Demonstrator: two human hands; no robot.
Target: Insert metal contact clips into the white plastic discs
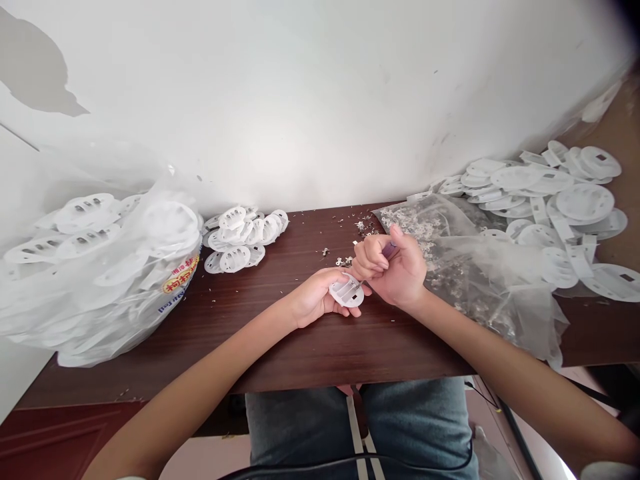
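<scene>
My left hand (pixel 320 300) is closed on the edge of a round white plastic disc (pixel 346 293) with slots and a small dark rectangle on its face. My right hand (pixel 393 267) is curled in a fist around a tool with a purple handle (pixel 389 249); most of the tool is hidden by the fingers, so its kind cannot be told. The fist is just to the right of the disc, close above its upper edge. Small metal clips (pixel 345 261) lie loose on the table behind the hands.
The dark brown table (pixel 280 353) stands against a white wall. A large clear bag (pixel 130 293) of white discs is at the left, beside a small pile of discs (pixel 235 237). At the right lie a plastic bag of metal pieces (pixel 425 230) and a heap of white parts (pixel 555 193).
</scene>
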